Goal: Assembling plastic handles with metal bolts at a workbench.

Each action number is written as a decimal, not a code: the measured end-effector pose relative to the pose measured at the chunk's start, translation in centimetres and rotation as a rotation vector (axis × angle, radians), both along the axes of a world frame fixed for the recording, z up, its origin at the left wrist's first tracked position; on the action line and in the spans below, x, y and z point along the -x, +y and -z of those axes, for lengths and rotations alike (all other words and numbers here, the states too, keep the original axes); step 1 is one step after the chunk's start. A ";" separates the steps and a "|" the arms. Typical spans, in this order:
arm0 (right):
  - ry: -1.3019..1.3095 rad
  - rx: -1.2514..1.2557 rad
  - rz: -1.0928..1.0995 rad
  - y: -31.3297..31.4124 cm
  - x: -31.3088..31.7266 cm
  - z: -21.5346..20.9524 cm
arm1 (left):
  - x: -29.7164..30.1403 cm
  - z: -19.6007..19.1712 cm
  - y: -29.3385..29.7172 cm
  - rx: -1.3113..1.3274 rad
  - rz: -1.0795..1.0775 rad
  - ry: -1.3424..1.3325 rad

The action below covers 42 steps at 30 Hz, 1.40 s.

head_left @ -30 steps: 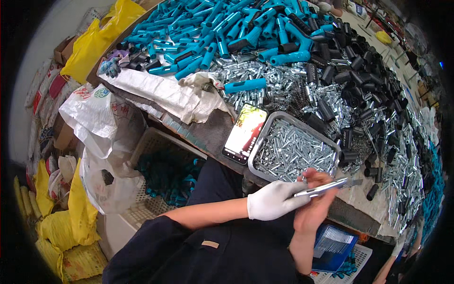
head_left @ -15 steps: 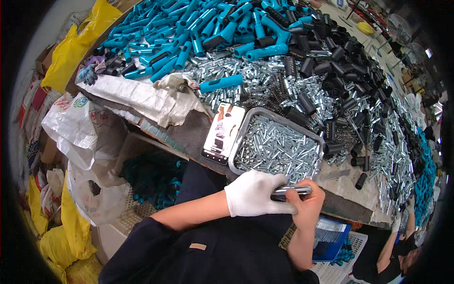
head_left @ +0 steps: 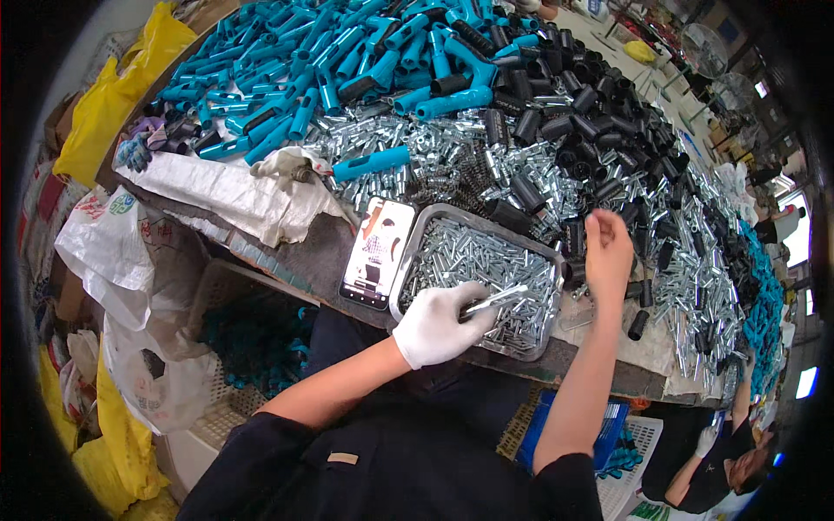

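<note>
My left hand (head_left: 441, 325), in a white glove, is closed around several shiny metal pins (head_left: 507, 297) that stick out past the thumb and fingers. It hovers over the near edge of a grey tray (head_left: 401, 291) heaped with small metal pins (head_left: 469, 257). My bare right hand (head_left: 610, 253) is lifted to the right of the tray, over the edge of the black sleeve pile (head_left: 599, 130). Its thumb and fingers look slightly apart and bent, with nothing visible between them. Left of the tray, a phone (head_left: 377, 252) with a lit screen lies on the table.
Teal tubular handles (head_left: 287, 52) are piled at the back left. Loose metal parts (head_left: 695, 291) spread along the right side. A white cloth (head_left: 234, 195) covers the left edge, above plastic bags (head_left: 109, 247). A co-worker (head_left: 721, 464) sits at the lower right.
My right hand has left the metal pins at my left hand and moved up and right toward the black sleeves. The left hand keeps hold of pins. The whole view has shifted slightly.
</note>
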State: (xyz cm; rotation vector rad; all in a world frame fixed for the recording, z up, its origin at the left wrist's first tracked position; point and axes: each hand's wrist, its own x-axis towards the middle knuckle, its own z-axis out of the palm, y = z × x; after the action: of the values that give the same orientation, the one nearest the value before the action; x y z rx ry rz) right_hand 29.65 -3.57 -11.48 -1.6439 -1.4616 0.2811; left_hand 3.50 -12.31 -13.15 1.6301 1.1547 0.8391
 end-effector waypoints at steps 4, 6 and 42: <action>-0.445 0.158 0.006 5.8 -4.0 2.2 | -0.5 1.5 0.0 -0.016 -0.017 -0.028; -0.266 0.313 -0.055 6.9 -2.8 1.4 | -0.2 1.6 0.1 0.001 -0.036 -0.041; 0.794 0.874 -0.468 -23.5 5.3 3.5 | -0.4 -5.7 -4.2 -0.415 0.839 0.423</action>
State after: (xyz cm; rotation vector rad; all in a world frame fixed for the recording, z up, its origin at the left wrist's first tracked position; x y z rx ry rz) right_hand 24.35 -27.08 -14.98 -1.4604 -1.0943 1.8096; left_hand 3.90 -16.55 -7.46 2.4472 0.4469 0.1817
